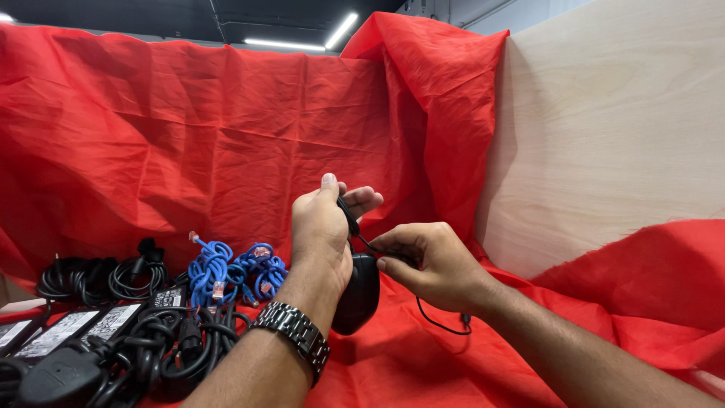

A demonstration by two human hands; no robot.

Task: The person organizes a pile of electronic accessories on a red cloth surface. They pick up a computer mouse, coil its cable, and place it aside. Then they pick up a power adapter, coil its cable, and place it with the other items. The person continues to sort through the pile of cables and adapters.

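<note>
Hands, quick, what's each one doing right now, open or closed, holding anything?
Left hand: closed around a black mouse, its cable running over the fingers.
Right hand: closed, pinching the thin black cable.

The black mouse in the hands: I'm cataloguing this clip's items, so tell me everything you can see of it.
The black mouse is a smooth, rounded body that looks like glossy plastic, held up off the red cloth and tilted on edge. The left hand grips its upper part. A thin black cord runs from it over the left fingers; the right hand pinches that cord, and the rest droops in a loop to the cloth. Its underside and buttons are hidden.
</note>
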